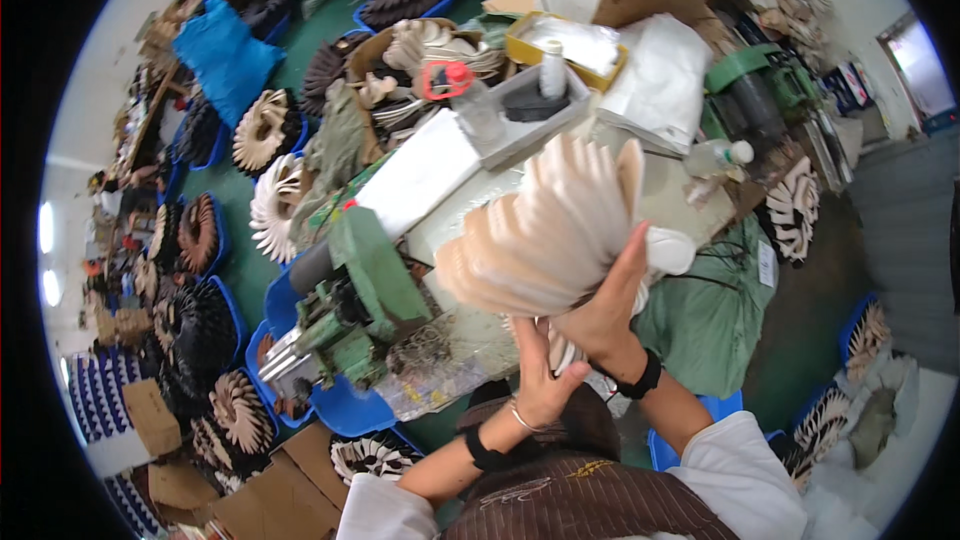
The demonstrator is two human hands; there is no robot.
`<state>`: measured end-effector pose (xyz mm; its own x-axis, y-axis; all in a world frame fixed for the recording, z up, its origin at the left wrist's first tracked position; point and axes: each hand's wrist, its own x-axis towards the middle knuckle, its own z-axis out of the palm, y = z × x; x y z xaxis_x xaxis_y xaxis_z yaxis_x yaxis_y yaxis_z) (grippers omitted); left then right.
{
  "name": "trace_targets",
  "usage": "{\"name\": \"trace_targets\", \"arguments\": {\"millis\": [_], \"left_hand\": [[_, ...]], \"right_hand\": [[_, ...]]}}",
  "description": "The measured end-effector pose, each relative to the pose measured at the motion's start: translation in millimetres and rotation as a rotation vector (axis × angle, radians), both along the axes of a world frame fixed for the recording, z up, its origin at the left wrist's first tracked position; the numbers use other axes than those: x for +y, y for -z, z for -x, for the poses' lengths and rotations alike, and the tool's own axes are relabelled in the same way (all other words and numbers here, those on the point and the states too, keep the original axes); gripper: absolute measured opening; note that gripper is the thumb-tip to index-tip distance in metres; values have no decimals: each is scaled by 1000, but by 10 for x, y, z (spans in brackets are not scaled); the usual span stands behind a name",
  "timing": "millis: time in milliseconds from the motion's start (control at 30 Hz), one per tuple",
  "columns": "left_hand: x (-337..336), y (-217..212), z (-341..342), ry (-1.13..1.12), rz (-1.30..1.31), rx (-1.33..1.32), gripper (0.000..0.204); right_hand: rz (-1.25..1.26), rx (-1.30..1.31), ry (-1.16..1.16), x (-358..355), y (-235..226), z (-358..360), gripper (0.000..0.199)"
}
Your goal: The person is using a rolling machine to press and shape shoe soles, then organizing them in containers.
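The cream stack (550,225), long axis rising rightward, is clasped underneath by the nearer right hand (605,325); below it, the left hand's (542,388) finger closure cannot be told.

White bottle (552,72) in grey tray (540,134)

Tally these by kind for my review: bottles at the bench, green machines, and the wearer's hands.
Bottles: 3 (red-topped bottle, white bottle, white-capped bottle)
Green machines: 2 (nearer machine, farther machine)
Hands: 2 (left hand, right hand)
Total: 7
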<state>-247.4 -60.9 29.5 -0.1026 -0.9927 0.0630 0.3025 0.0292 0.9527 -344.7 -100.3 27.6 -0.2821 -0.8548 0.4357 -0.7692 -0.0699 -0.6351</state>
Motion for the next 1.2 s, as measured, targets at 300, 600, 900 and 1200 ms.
{"name": "trace_targets", "arguments": {"millis": [300, 600, 900, 1200], "left_hand": [[-147, -410, -927, -605, 70, -196, 162], [274, -359, -1838, -752, 112, -491, 158], [693, -461, -2183, -850, 59, -97, 138], [705, -547, -2363, -893, 106, -203, 128]], "right_hand": [[157, -192, -543, 107, -383, -631, 87], [151, -381, -947, 275, -835, -1122, 48], [48, -353, -1048, 518, -943, -1593, 50], [10, -346, -1055, 558, -851, -1596, 42]]}}
